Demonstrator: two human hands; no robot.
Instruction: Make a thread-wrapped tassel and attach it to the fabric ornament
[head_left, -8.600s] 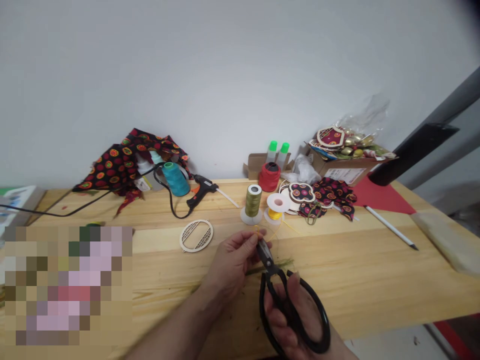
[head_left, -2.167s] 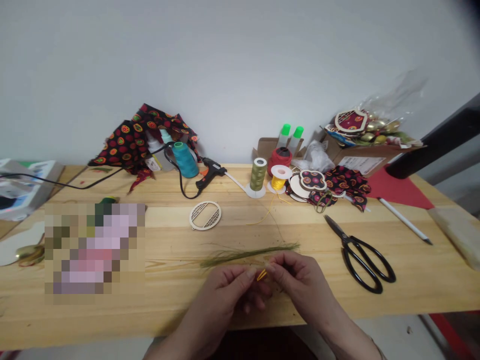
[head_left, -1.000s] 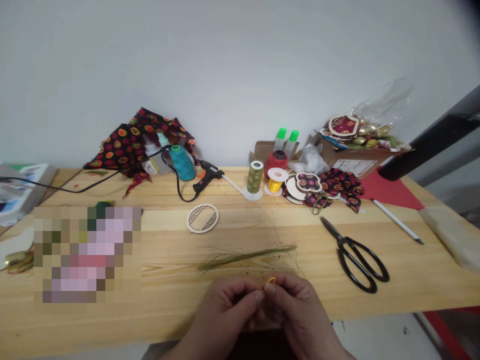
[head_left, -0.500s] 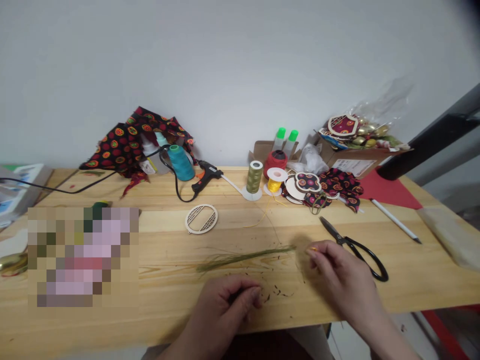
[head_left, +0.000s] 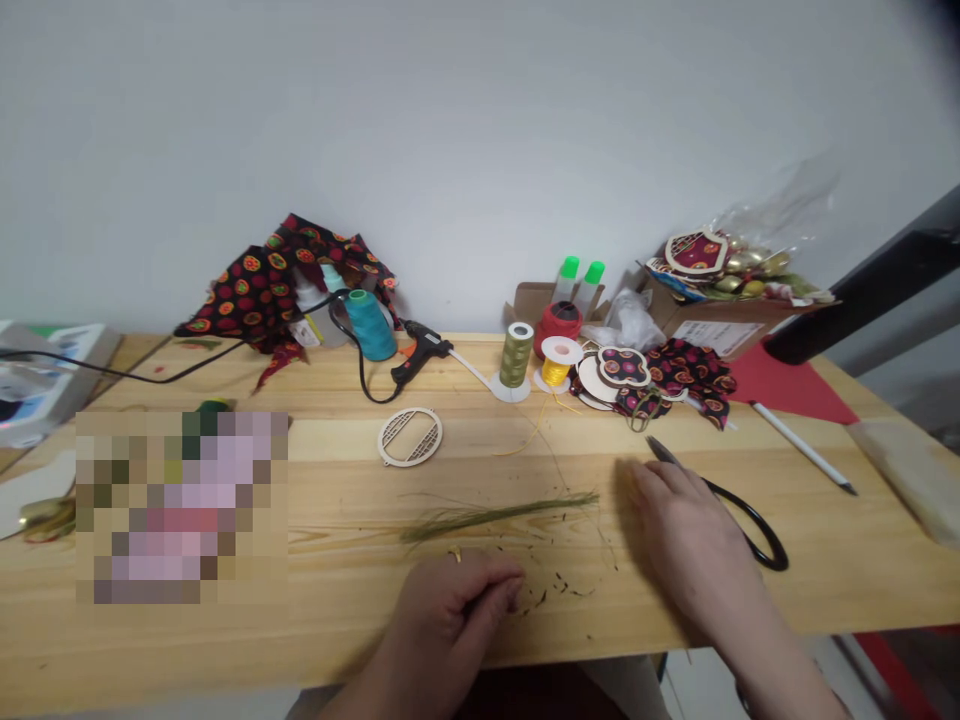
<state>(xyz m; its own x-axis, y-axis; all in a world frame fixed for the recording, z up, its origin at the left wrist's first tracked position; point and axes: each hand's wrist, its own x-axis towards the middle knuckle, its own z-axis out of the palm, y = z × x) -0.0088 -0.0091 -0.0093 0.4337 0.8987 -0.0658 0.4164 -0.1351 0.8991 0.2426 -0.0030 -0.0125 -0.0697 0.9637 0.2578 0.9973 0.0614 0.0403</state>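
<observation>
My left hand rests near the table's front edge, thumb and forefinger pressed together; whatever lies between them is hidden. A thin bundle of olive-green threads lies just beyond it. My right hand is palm down at the right, its slightly blurred fingertips pointing at the tabletop and mostly hidden. It is over or beside the black scissors and covers part of their handles. Small dark scraps are scattered between the hands. An oval wooden lattice frame lies beyond the threads.
At the back stand a teal thread cone, a glue gun, an olive spool and a yellow spool. Patterned fabric is heaped at the left. A cardboard box and a white pencil are at right.
My right hand has turned palm down and lowered towards the scissors; the small orange thing at its fingertips no longer shows. My left hand keeps its pinch. The view has shifted slightly.
</observation>
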